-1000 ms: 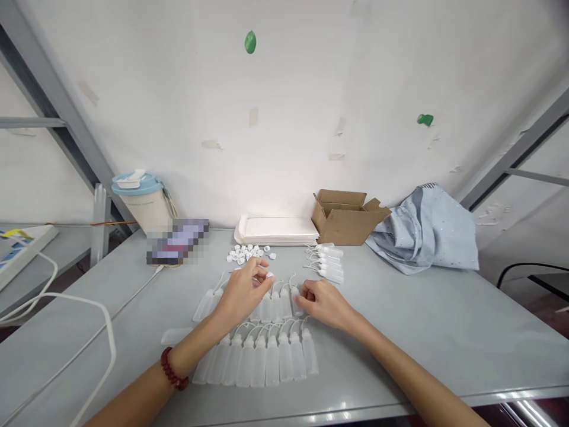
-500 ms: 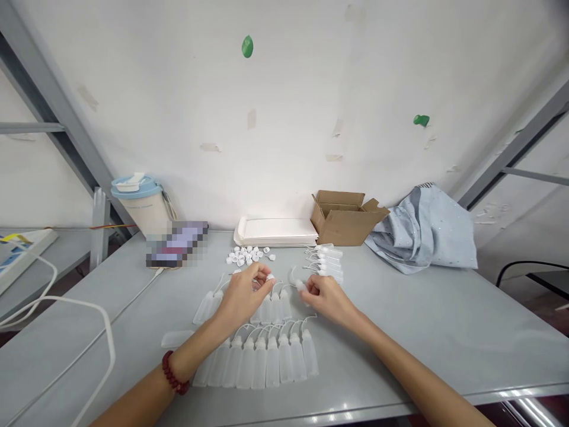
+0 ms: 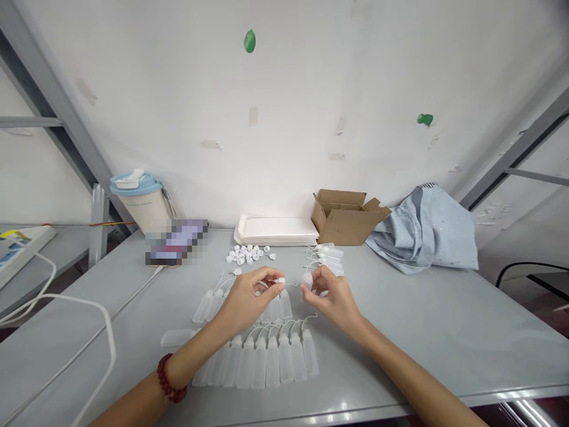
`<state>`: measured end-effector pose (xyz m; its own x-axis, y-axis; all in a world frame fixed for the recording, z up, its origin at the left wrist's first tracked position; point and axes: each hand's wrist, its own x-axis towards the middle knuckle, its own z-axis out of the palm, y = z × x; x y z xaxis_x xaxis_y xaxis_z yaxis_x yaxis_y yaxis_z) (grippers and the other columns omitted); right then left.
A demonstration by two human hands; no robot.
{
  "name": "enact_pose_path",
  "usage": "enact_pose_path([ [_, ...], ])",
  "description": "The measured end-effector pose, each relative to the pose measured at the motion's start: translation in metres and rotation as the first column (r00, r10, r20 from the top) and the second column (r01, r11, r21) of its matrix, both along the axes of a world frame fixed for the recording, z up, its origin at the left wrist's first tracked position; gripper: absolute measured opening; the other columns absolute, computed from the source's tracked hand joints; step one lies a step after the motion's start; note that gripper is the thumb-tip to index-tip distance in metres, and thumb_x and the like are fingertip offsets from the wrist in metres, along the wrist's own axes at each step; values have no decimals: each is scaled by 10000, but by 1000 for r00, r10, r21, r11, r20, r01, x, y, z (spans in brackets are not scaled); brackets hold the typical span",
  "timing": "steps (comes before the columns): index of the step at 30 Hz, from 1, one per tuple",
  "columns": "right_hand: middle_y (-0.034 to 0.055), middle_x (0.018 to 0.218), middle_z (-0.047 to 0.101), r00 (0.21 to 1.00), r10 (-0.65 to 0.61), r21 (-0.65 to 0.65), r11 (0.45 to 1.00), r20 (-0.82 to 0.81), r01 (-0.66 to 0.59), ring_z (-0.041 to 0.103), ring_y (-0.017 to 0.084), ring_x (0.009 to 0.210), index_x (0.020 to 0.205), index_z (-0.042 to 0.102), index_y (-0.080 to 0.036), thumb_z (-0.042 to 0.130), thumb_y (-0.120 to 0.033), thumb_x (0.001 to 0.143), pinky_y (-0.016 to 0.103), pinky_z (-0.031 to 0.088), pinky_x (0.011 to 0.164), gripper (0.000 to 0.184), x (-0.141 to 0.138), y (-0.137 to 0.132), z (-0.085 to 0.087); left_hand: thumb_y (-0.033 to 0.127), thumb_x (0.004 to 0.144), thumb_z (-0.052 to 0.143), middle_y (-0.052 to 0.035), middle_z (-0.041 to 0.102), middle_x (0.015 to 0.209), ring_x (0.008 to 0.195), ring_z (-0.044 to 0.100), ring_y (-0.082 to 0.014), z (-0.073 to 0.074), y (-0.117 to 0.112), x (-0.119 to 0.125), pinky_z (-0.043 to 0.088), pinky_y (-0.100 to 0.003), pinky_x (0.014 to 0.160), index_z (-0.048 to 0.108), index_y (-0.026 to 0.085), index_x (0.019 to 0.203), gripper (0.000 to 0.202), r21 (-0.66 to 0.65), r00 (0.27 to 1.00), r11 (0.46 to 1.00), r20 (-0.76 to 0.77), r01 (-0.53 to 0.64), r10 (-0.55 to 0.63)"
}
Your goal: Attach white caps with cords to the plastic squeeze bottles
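Observation:
My left hand (image 3: 249,295) pinches a small white cap (image 3: 280,280) between thumb and fingertips, and a thin tube sticks out to its right. Facing it, my right hand (image 3: 334,296) grips a small translucent squeeze bottle (image 3: 307,279), most of which its fingers hide. A narrow gap separates the two hands. Below them a row of translucent bottles (image 3: 260,365) with thin curved tubes lies on the grey table (image 3: 377,367). Another row of bottles (image 3: 203,305) is partly behind my left hand. Several loose white caps (image 3: 249,255) are heaped beyond it.
More small bottles (image 3: 331,261) lie beyond my right hand. At the back are a white stack (image 3: 280,230), an open cardboard box (image 3: 351,228) and a blue cloth (image 3: 440,231). A lidded cup (image 3: 144,207), a phone (image 3: 178,243) and a white cable (image 3: 109,332) are leftward.
My left hand has shifted right with the cap, towards my right hand. My right hand has turned and lifted slightly, tilting the bottle it holds.

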<state>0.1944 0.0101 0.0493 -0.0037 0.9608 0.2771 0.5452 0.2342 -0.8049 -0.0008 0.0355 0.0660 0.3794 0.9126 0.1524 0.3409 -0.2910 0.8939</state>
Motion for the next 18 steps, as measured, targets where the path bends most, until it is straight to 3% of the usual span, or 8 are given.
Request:
enact_pose_path([
  [7, -65, 548, 435, 1000, -10, 43, 999, 28, 9, 401, 93, 471, 676, 350, -230, 573, -287, 724, 225, 362, 460, 235, 0, 0, -4, 351, 801, 576, -13, 685, 910, 798, 628, -175, 1, -8, 3, 519, -298, 735, 656, 222, 911, 188, 16, 999, 999, 16, 52, -52],
  [12, -40, 585, 504, 988, 33, 98, 994, 149, -48, 448, 101, 474, 731, 391, -223, 556, -289, 767, 228, 383, 466, 181, 1, 0, -11, 361, 788, 595, -14, 680, 873, 831, 617, -178, -1, -10, 5, 515, -296, 757, 657, 215, 881, 184, 9, 997, 1000, 71, 3, -4],
  [15, -6, 650, 580, 962, 39, 248, 963, 271, -109, 511, 112, 500, 792, 440, -214, 546, -271, 803, 227, 412, 472, 120, 2, 0, -17, 376, 787, 594, -22, 678, 870, 833, 617, -180, -2, -9, 6, 511, -287, 747, 659, 204, 879, 206, -32, 995, 999, 104, 7, -4],
  [18, 29, 726, 640, 932, 12, 451, 873, 361, -186, 559, 122, 524, 850, 455, -206, 528, -231, 836, 224, 430, 467, 78, 3, 1, -23, 384, 794, 584, -21, 673, 827, 759, 617, -164, -2, -8, 6, 500, -263, 677, 658, 188, 857, 219, -97, 992, 995, 123, 37, -25],
])
